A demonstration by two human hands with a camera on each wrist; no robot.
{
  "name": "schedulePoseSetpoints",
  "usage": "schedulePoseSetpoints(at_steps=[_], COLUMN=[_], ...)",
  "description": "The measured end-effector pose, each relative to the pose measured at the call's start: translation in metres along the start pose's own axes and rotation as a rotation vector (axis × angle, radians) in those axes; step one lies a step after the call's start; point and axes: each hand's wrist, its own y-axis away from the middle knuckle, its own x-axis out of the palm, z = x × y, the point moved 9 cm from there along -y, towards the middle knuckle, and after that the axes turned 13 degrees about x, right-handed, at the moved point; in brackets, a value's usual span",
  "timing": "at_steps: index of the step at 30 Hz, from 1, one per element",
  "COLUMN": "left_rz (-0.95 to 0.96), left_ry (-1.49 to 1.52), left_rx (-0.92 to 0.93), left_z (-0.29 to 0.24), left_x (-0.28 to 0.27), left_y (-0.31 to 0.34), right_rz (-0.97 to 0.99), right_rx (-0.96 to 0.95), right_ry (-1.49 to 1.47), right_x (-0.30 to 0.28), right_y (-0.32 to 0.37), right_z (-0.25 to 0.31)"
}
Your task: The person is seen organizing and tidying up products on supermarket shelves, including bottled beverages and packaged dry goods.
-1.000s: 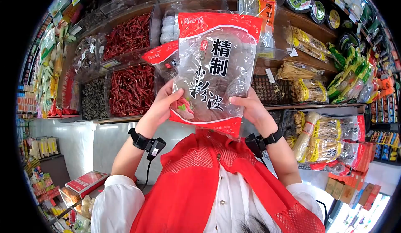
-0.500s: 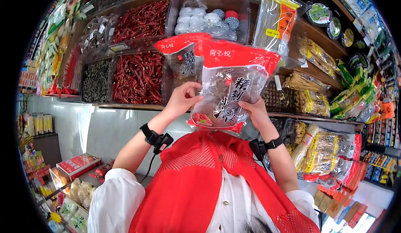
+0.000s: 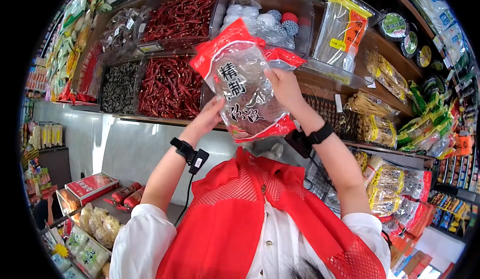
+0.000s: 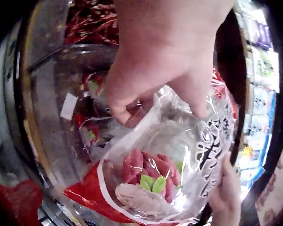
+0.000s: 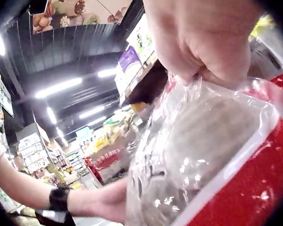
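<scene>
Left hand (image 3: pixel 207 116) pinches lower left edge of clear red-trimmed packet (image 3: pixel 240 94). Right hand (image 3: pixel 282 86) grips upper right edge, fingers curled. Packet tilted, held up before shelf (image 3: pixel 150 121). Behind: second packet (image 3: pixel 285 57), dried chilli bin (image 3: pixel 170 86).

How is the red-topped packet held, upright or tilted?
Tilted: the packet slants, red top up-left, red bottom down-right, held between left hand and right hand.
</scene>
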Motion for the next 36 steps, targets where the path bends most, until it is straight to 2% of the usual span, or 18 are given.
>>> schedulePoseSetpoints(at_steps=[1, 4, 8, 9, 12, 14, 15, 16, 18, 19, 20, 23, 25, 30, 31, 32, 34, 36], left_rz=[0.002, 0.026, -0.024, -0.148, -0.159, -0.23, -0.231, -0.231, -0.202, -0.175, -0.151, -0.065, -0.114, -0.184, -0.233, -0.279, -0.264, -0.163], left_ry=[0.091, 0.235, 0.42, 0.403, 0.567, 0.533, 0.512, 0.49, 0.459, 0.526, 0.592, 0.525, 0.496, 0.631, 0.404, 0.176, 0.151, 0.261], left_rx=[0.0, 0.033, 0.119, 0.097, -0.004, -0.006, -0.011, -0.017, 0.003, 0.006, 0.006, -0.018, -0.173, -0.163, -0.193, -0.222, -0.143, 0.058], left_z=[0.013, 0.036, 0.018, 0.023, 0.018, 0.014, 0.013, 0.013, 0.015, 0.015, 0.015, 0.017, 0.033, 0.04, 0.046, 0.049, 0.018, -0.005], left_x=[-0.001, 0.007, 0.026, 0.017, 0.025, 0.028, 0.03, 0.032, 0.038, 0.044, 0.049, 0.052, 0.054, 0.033, 0.016, 0.001, 0.028, 0.042], left_y=[0.001, 0.005, -0.001, -0.001, -0.008, -0.01, -0.014, -0.016, -0.021, -0.022, -0.022, -0.016, 0.002, -0.015, -0.016, -0.016, -0.006, -0.009], right_rz=[-0.049, 0.054, 0.143, 0.14, 0.192, 0.164, 0.086, 0.082, -0.065, -0.098, -0.1, -0.017, -0.036, 0.115, 0.405, 0.406, 0.317, 0.248], right_rx=[-0.153, -0.205, -0.234, -0.233, -0.155, -0.007, -0.108, -0.109, -0.45, -0.465, -0.463, -0.2, -0.16, -0.139, -0.03, -0.033, -0.257, -0.246], right_ry=[-0.062, -0.072, -0.086, -0.079, -0.051, 0.307, 0.488, 0.49, 0.365, 0.372, 0.372, 0.724, 0.676, 0.282, 0.155, 0.158, 0.136, 0.134], right_x=[-0.004, 0.001, -0.002, -0.007, -0.013, -0.01, -0.011, -0.012, -0.027, -0.027, -0.028, -0.028, -0.027, -0.029, -0.015, -0.016, -0.022, -0.03], right_y=[0.003, 0.007, 0.014, 0.019, 0.033, 0.031, 0.029, 0.03, 0.06, 0.068, 0.067, 0.046, 0.053, 0.039, 0.038, 0.041, 0.055, 0.061], right_z=[0.017, 0.041, 0.057, 0.06, 0.052, 0.021, 0.025, 0.021, 0.068, 0.079, 0.078, 0.05, 0.056, 0.049, 0.039, 0.036, 0.05, 0.055])
